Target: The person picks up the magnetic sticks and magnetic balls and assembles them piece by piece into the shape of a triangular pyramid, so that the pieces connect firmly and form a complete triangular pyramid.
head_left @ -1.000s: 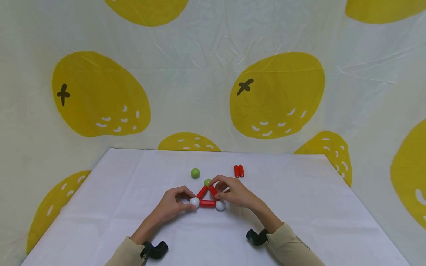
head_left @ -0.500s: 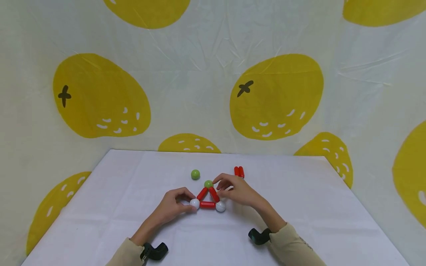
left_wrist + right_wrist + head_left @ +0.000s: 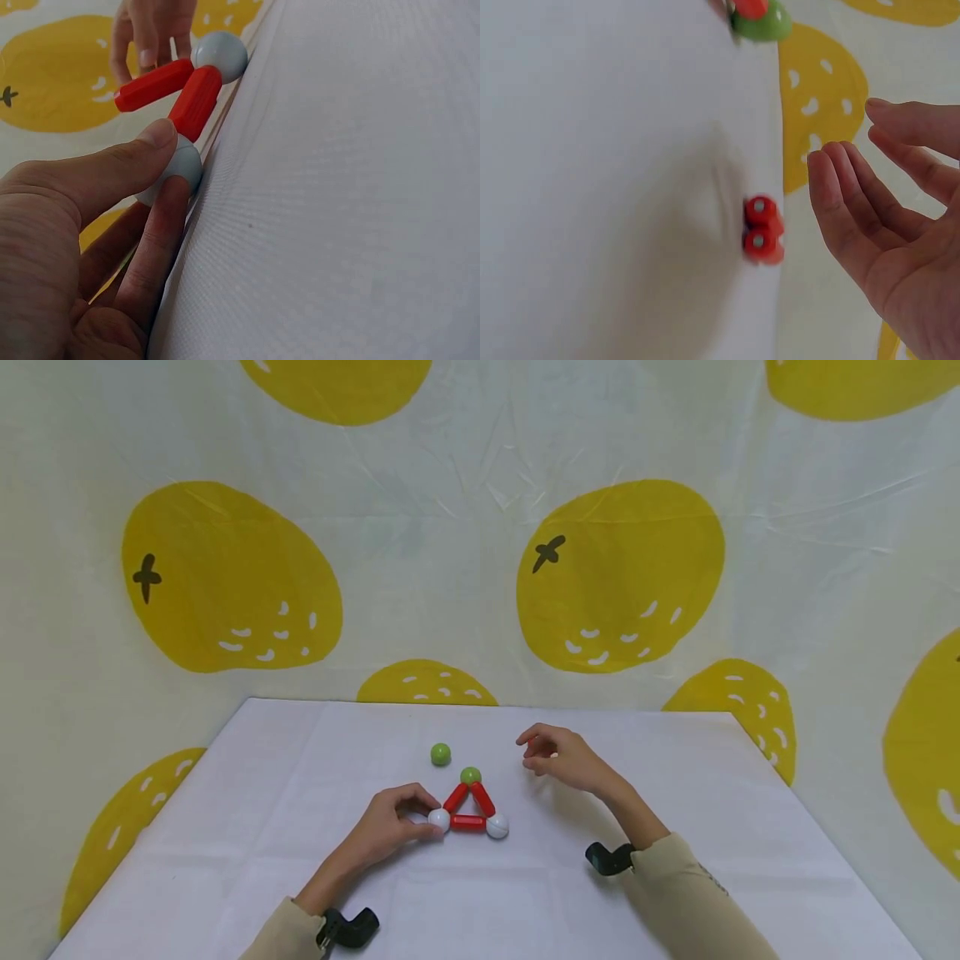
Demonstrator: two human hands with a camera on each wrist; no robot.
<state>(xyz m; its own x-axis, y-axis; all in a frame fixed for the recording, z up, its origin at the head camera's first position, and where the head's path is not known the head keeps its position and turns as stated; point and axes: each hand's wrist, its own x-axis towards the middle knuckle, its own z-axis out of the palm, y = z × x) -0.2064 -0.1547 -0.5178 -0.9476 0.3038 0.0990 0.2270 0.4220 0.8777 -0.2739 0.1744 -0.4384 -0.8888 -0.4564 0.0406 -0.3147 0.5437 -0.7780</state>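
A flat triangle of three red rods, its bottom rod (image 3: 468, 822) nearest me, lies on the white table. White balls sit at its two near corners and a green ball (image 3: 470, 775) at the far one. My left hand (image 3: 397, 815) pinches the left white ball (image 3: 187, 160) between thumb and fingers. At the other near corner, the right white ball (image 3: 497, 826) is untouched. My right hand (image 3: 900, 217) holds nothing, fingers loosely bent and thumb apart. It hovers by a pair of red rods (image 3: 762, 229) with metal-dotted ends, mostly hidden behind it in the head view.
Beyond the triangle lies a loose green ball (image 3: 440, 754). The white-covered table (image 3: 300, 760) ends at a cloth backdrop (image 3: 427, 568) printed with yellow fruit. Each wrist carries a black camera mount.
My right hand has left the triangle's right rod and moved away and to the right, over the pair of red rods. The left hand stays on its white ball.
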